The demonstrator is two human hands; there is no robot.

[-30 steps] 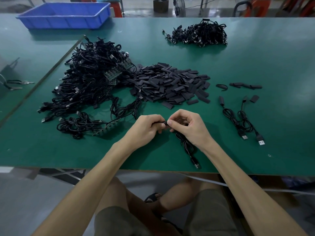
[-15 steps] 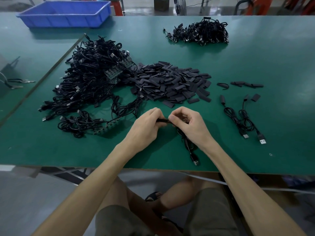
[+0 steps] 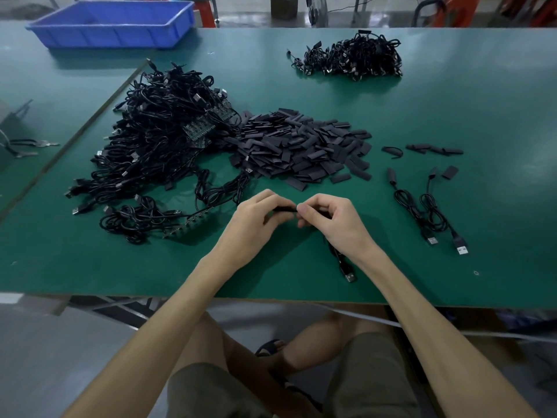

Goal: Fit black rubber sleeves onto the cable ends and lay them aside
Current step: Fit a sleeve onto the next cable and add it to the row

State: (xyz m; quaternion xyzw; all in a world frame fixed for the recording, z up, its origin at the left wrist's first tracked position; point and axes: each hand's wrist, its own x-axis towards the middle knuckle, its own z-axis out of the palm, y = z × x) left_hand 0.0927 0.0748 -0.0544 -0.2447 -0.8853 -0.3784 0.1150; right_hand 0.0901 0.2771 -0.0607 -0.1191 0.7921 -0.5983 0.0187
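Observation:
My left hand [image 3: 256, 218] pinches a black rubber sleeve [image 3: 284, 209] at the table's near middle. Facing it, my right hand [image 3: 330, 221] grips the end of a black cable [image 3: 343, 263], whose USB plug trails out below the wrist. The fingertips of both hands meet at the sleeve; the cable tip itself is hidden by the fingers. Behind the hands lies a heap of loose black sleeves [image 3: 301, 146]. A big tangle of black cables [image 3: 156, 146] lies to the left. Two sleeved cables [image 3: 428, 212] lie side by side on the right.
The green table [image 3: 452, 116] carries a second cable pile [image 3: 352, 57] at the back and a blue bin [image 3: 114, 22] at the back left. A few stray sleeves [image 3: 434, 149] sit at the right. The near table edge runs just under my forearms.
The hands have stayed joined at the same spot. The left fingers have worked the sleeve closer toward the right hand's fingertips. The trailing cable has shifted slightly.

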